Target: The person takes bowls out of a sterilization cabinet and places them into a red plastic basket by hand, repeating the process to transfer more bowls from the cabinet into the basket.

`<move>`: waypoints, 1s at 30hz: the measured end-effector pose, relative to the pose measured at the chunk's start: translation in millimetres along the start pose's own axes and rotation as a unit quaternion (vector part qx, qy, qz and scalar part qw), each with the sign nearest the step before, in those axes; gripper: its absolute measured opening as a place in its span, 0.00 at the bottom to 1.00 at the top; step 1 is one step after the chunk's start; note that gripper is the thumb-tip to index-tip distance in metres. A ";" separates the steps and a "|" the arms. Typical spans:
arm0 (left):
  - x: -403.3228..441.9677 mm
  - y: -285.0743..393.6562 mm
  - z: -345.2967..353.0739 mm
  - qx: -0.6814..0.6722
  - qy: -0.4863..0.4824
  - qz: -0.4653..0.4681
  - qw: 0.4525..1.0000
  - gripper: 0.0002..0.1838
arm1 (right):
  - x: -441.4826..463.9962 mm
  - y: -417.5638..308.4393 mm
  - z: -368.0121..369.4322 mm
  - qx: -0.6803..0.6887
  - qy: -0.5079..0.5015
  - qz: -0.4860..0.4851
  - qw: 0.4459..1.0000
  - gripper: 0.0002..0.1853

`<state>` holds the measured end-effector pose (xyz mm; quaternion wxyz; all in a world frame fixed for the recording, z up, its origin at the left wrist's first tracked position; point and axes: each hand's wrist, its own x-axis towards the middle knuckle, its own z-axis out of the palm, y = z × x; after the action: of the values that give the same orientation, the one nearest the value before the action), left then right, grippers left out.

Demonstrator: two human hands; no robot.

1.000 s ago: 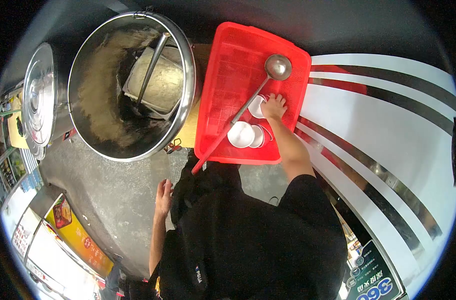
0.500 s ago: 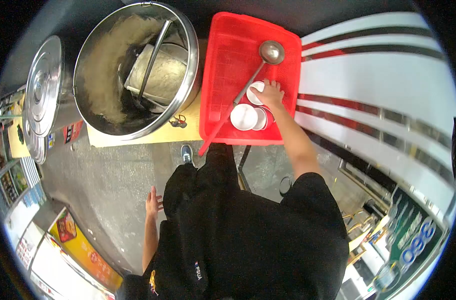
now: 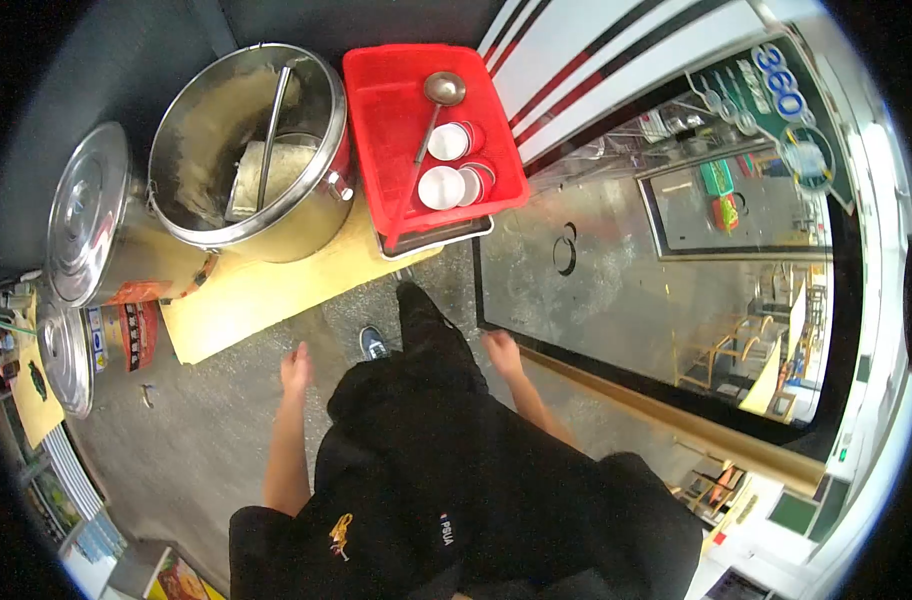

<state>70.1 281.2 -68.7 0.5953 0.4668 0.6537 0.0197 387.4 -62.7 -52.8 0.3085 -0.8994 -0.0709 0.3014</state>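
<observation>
My right hand (image 3: 501, 352) hangs near my right thigh, below the red basket (image 3: 369, 140), its fingers curled; whether it holds anything is too small to tell. To the left of my legs, my left hand (image 3: 296, 368) hangs over the floor, empty, with its fingers stretched out. White cups, one (image 3: 442, 187) in front and another (image 3: 448, 141) behind, lie on their sides or stacked in the basket. Beside them a metal ladle (image 3: 444, 89) rests with its red handle end toward me. Neither hand touches the basket.
A large steel pot (image 3: 276, 235) with a scoop inside stands on a yellow table (image 3: 266, 290) left of the basket. Another lidded pot (image 3: 89, 215) is farther left. A glass door (image 3: 596, 290) with a wooden edge stands at the right.
My right hand has left the cups and basket and come down beside my body. My view has shifted, showing more of the glass door. The cups and ladle remain in the basket.
</observation>
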 end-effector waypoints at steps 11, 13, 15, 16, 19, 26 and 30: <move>-22.9 -17.4 125.9 0.162 -0.168 0.128 0.964 0.29 | -180.6 194.9 -23.6 0.225 -0.093 0.354 0.903 0.17; -50.3 -11.8 150.7 0.217 -0.178 0.144 0.949 0.29 | -180.7 200.7 -33.9 0.384 -0.036 0.420 0.821 0.19; -78.1 -12.3 181.6 0.289 -0.214 0.167 0.918 0.29 | -178.5 206.9 -50.5 0.399 -0.003 0.390 0.830 0.19; -96.6 -11.2 198.5 0.287 -0.213 0.175 0.917 0.29 | -180.7 205.4 -61.7 0.410 0.030 0.365 0.836 0.19; -161.7 -2.8 257.5 0.356 -0.273 0.227 0.864 0.29 | -185.1 232.9 -94.7 0.431 0.036 0.329 0.839 0.21; -282.3 -50.0 432.7 0.402 -0.425 0.294 0.756 0.31 | -223.6 404.1 -177.8 0.429 0.122 0.353 0.822 0.16; -354.1 -69.7 499.3 0.502 -0.500 0.293 0.642 0.30 | -239.3 478.7 -217.8 0.446 0.214 0.375 0.784 0.19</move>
<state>375.8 -247.1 14.8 0.4685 0.8001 -0.0053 -0.3746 293.6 -632.0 -82.9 0.5453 -0.6584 0.4824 0.1910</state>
